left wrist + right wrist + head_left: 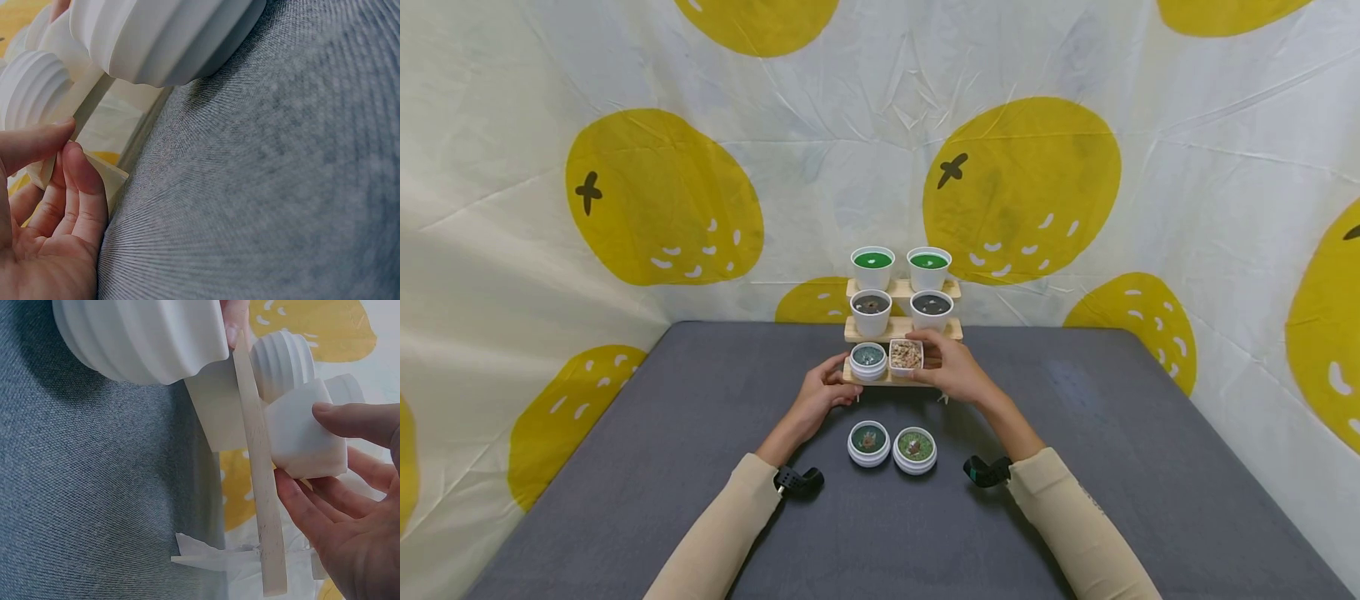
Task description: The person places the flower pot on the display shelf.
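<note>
A small three-tier wooden stand (901, 330) stands on the grey-covered table. With thumb and fingers, my left hand (808, 404) pinches the left end of its bottom shelf, the board's edge (90, 103) showing between them in the left wrist view. My right hand (957, 368) holds a square white pot (906, 357) topped with tan pebbles, at the bottom shelf. In the right wrist view the thumb lies on one side of the square pot (300, 437) and fingers on the other. Beside it on that shelf sits a round ribbed white pot (868, 361) with a grey-green top.
Two green-topped white cups (872, 267) stand on the top tier, and two dark-topped cups (871, 315) on the middle one. Nearer me on the table (715, 433) are two round ribbed pots (915, 452). Behind hangs a white cloth (842, 175) with yellow fruit shapes.
</note>
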A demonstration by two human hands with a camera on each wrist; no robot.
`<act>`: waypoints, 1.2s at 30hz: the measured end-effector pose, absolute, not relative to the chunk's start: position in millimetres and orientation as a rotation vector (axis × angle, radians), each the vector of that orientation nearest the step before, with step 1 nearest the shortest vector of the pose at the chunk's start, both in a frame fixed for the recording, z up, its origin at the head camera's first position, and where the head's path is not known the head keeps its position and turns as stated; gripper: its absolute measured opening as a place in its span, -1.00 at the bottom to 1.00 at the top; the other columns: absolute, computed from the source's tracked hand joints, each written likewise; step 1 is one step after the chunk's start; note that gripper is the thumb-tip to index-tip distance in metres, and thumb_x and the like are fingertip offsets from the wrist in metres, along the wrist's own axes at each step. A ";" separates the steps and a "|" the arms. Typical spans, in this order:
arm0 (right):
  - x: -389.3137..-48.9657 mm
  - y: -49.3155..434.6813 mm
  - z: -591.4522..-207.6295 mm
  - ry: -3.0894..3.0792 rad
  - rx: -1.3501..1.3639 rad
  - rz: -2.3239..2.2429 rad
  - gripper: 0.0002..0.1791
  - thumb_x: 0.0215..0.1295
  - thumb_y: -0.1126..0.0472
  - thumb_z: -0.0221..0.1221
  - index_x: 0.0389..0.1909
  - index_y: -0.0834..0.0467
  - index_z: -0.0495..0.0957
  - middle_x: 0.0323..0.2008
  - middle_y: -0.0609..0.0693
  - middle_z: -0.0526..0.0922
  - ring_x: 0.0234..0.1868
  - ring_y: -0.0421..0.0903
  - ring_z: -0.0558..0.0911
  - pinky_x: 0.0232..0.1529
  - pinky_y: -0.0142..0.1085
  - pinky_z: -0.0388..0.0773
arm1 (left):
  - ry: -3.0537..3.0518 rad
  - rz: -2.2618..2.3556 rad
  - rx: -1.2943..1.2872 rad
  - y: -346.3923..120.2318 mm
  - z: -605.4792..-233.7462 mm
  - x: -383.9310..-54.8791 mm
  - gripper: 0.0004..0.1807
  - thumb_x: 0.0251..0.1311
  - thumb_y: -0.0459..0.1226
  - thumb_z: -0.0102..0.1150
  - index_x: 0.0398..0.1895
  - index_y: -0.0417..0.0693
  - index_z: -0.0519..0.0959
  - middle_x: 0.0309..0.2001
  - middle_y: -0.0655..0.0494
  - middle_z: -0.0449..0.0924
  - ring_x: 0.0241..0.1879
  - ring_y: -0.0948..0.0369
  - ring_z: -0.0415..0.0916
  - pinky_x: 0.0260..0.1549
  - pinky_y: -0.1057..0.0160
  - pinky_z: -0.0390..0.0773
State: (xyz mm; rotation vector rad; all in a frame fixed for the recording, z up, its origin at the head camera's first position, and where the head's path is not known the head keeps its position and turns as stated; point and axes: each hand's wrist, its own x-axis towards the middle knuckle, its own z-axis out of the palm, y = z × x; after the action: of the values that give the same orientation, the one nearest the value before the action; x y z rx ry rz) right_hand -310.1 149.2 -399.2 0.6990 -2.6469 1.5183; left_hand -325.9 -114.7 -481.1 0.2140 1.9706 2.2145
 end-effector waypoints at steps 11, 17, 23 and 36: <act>-306.0 149.2 -395.7 -2.635 0.672 1.540 -0.34 0.21 0.41 0.38 0.33 0.40 0.39 0.16 0.41 0.61 0.18 0.31 0.65 0.24 0.13 0.57 | 1.975 2.197 0.229 -114.8 -481.0 -327.0 -0.11 0.15 -0.47 0.39 0.57 -0.12 0.25 -0.25 0.09 0.72 -0.36 0.28 0.62 -0.37 0.36 0.64; -311.3 151.1 -401.1 -2.643 0.664 1.537 -0.33 0.21 0.38 0.40 0.33 0.37 0.41 0.16 0.39 0.62 0.18 0.29 0.66 0.24 0.12 0.58 | 1.973 2.204 0.228 -114.6 -481.7 -327.3 -0.13 0.15 -0.50 0.37 0.56 -0.11 0.26 -0.28 0.14 0.71 -0.37 0.28 0.61 -0.37 0.36 0.64; -310.7 150.5 -399.1 -2.663 0.647 1.505 -0.34 0.23 0.36 0.40 0.34 0.35 0.43 0.16 0.37 0.63 0.20 0.28 0.66 0.24 0.10 0.59 | 1.967 2.208 0.232 -114.5 -481.1 -327.0 -0.14 0.16 -0.51 0.36 0.56 -0.11 0.27 -0.31 0.20 0.70 -0.37 0.28 0.61 -0.38 0.36 0.63; -311.1 150.0 -399.1 -2.685 0.623 1.498 -0.34 0.24 0.36 0.38 0.37 0.29 0.44 0.19 0.34 0.63 0.23 0.26 0.65 0.28 0.08 0.56 | 1.957 2.204 0.242 -115.1 -477.5 -323.6 -0.13 0.17 -0.50 0.35 0.57 -0.14 0.25 -0.26 0.12 0.72 -0.36 0.29 0.62 -0.37 0.37 0.63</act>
State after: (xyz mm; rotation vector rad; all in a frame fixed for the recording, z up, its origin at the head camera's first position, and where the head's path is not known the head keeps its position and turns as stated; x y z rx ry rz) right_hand -311.1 150.0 -399.1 0.6226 -2.6853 1.4977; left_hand -323.6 -115.1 -477.5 0.2417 1.9571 2.2043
